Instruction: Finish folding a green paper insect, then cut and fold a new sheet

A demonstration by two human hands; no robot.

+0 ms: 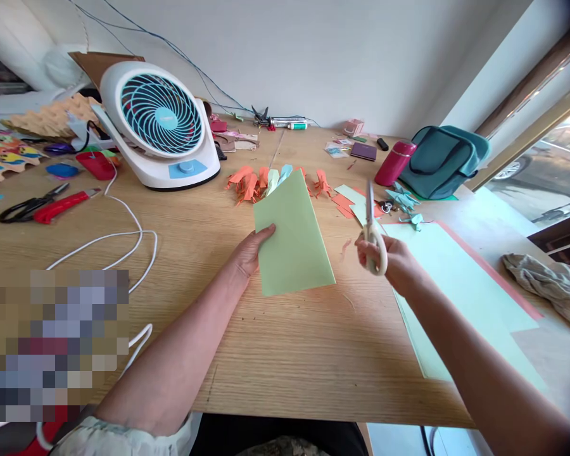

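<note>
A pale green sheet of paper (292, 240) is held up over the middle of the table by my left hand (254, 247), thumb on its front and fingers hidden behind it. To the right, my right hand (389, 256) grips white-handled scissors (374, 244), whose blades point up and away from the paper. The blades look slightly blurred and close together. Behind the sheet lie orange paper cutouts (249, 183) with fringed ends, beside a few pale green and blue ones. Small orange and green paper pieces (344, 206) rest left of the scissors.
A white fan (164, 126) stands at the back left, near red-handled pliers (66, 206) and a white cable (140, 231). Large pale green sheets (456, 291) cover the right side. A pink bottle (395, 163) and teal bag (444, 161) stand behind them.
</note>
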